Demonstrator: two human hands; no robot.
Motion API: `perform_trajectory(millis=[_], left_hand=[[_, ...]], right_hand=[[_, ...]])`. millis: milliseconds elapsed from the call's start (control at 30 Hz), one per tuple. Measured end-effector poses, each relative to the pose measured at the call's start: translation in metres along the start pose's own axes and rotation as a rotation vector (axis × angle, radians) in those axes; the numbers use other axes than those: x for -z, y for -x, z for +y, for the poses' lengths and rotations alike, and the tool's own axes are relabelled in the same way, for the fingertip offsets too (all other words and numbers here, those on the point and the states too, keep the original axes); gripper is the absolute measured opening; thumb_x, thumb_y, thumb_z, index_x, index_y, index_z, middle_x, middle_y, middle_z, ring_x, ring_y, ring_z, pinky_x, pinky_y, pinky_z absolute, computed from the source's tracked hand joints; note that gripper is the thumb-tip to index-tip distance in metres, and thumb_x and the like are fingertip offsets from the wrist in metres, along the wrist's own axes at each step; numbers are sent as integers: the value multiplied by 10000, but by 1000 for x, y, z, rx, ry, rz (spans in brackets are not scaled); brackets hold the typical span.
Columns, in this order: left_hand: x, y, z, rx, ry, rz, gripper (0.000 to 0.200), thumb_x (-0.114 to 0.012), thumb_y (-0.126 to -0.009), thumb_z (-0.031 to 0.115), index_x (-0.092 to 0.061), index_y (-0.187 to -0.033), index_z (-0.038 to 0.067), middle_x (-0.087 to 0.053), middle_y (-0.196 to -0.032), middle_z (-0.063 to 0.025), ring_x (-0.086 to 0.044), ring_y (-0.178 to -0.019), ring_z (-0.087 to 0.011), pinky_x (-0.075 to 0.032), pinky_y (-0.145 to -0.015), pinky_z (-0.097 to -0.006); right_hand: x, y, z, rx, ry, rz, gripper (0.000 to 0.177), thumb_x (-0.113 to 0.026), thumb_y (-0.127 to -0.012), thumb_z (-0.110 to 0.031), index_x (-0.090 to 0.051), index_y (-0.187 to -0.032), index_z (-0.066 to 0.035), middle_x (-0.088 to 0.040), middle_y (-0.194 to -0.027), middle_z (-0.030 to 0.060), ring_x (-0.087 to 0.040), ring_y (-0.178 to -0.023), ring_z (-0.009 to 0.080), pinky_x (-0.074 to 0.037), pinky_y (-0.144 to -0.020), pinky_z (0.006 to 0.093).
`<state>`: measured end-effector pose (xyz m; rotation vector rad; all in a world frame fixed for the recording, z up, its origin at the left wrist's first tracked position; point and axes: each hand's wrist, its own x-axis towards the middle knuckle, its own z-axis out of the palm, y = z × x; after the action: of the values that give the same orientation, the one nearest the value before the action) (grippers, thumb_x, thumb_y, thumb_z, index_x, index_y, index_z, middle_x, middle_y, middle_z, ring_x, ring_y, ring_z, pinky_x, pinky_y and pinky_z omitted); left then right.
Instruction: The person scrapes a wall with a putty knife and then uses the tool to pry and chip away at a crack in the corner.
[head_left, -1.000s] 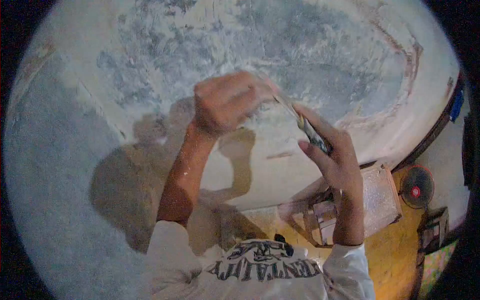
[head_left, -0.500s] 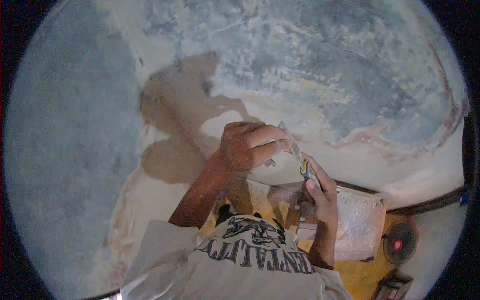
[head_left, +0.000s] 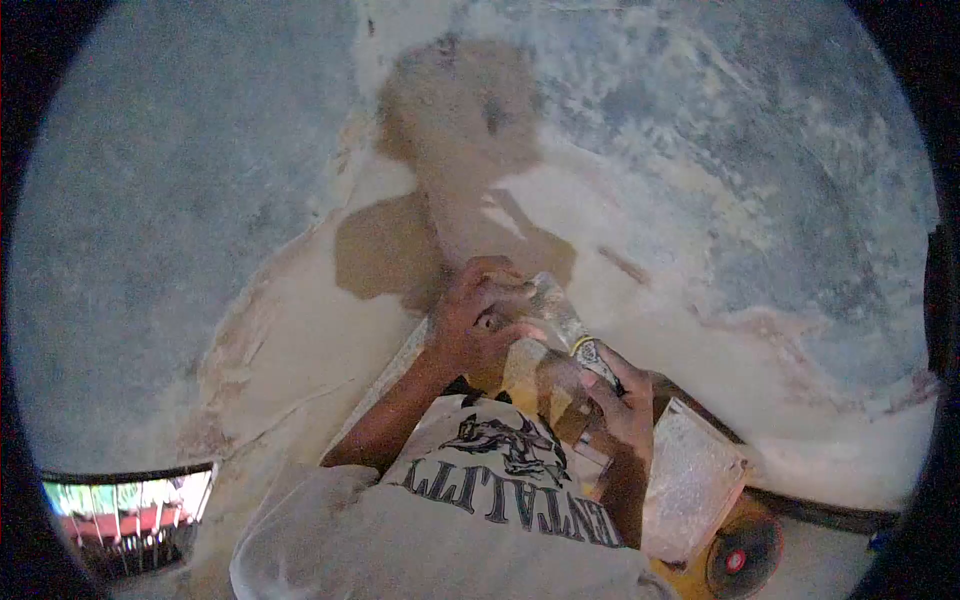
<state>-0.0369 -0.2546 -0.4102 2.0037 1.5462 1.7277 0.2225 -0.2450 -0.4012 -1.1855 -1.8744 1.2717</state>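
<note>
My right hand grips the handle of a putty knife, with yellow and black showing by the fingers. Its wide greyish blade points up and left. My left hand is closed at the far end of the blade, its fingertips at or close to the edge. A small dark rounded end shows in the left fist; what it belongs to is hidden. Both hands are in front of my chest, over the printed light T-shirt.
Ahead stands a wall with blue-grey areas and smooth pale patches, crossed by my shadow. A barred opening is at lower left. To the lower right are a pale, shiny-surfaced panel and a round dark object with a red centre.
The view has swung left, bringing the barred opening in. Both hands are lower, and the blade, formerly almost edge-on, now shows its broad face. The left hand has come closer to my chest.
</note>
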Motion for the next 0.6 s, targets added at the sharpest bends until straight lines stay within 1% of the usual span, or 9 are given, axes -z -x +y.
perform_trajectory(millis=[67, 133, 233, 267, 300, 367, 400, 467, 600], left_hand=[[-9, 14, -4, 321, 162, 31, 310, -792, -807, 275, -676, -1019, 81, -628, -970, -58, -618, -777, -184, -502, -617, -307], [-13, 16, -8, 621, 330, -34, 336, -731, -862, 362, -658, -1014, 71, -614, -882, -46, -584, -692, -156, -473, -571, -310], [-12, 11, -17, 849, 398, -244, 432, -629, -917, 488, -634, -1005, 65, -575, -712, -32, -528, -581, -122, -437, -527, -305], [-14, 11, -23, 874, 339, -289, 459, -606, -923, 515, -630, -996, 63, -558, -663, -29, -511, -551, -117, -431, -520, -300], [-13, 8, -27, 898, 282, -336, 487, -583, -929, 543, -625, -987, 61, -541, -614, -26, -495, -522, -112, -425, -513, -296], [-9, -1, -33, 930, 312, -286, 492, -583, -927, 545, -628, -943, 55, -509, -566, -16, -477, -493, -108, -412, -499, -291], [-8, -7, -37, 949, 326, -266, 496, -583, -926, 546, -629, -921, 52, -492, -542, -12, -468, -478, -106, -405, -492, -289], [-4, -18, -46, 866, 340, -194, 487, -581, -934, 530, -625, -893, 46, -491, -547, -10, -462, -477, -100, -395, -483, -287], [10, -46, -80, 785, 567, -165, 439, -572, -961, 474, -605, -862, 48, -469, -561, 15, -441, -485, -80, -375, -467, -280]], right_hand=[[-2, -11, -1, 172, 105, 66, 478, -692, -903, -290, -598, -1270, 1, -692, -1117, 205, -671, -1031, 262, -495, -913, 367], [-5, -20, -11, 153, 106, 50, 474, -691, -903, -287, -598, -1267, 1, -690, -1114, 205, -665, -1048, 275, -479, -943, 372], [-13, -36, -7, 90, 143, -15, 473, -690, -904, -275, -587, -1275, 0, -686, -1121, 206, -669, -1038, 285, -482, -942, 369], [-17, -40, -5, 62, 163, -42, 475, -690, -905, -270, -582, -1280, -1, -685, -1125, 207, -672, -1029, 287, -488, -935, 366], [-22, -44, -6, 53, 135, -32, 459, -695, -896, -217, -581, -1282, 3, -680, -1100, 165, -647, -988, 235, -488, -885, 333], [-36, -53, -12, 37, 79, -10, 443, -704, -879, -111, -581, -1287, 11, -671, -1049, 81, -598, -905, 130, -489, -785, 269], [-40, -60, -12, 40, 12, -19, 440, -698, -878, -107, -582, -1286, 11, -667, -1015, 70, -589, -870, 122, -484, -760, 262], [-48, -76, -19, 57, -117, -23, 435, -686, -877, -99, -584, -1286, 9, -660, -948, 49, -570, -801, 105, -474, -709, 246], [-66, -108, -44, -137, -381, -113, 535, -689, -850, -121, -530, -1348, -9, -617, -878, 40, -523, -727, 80, -428, -642, 228]])
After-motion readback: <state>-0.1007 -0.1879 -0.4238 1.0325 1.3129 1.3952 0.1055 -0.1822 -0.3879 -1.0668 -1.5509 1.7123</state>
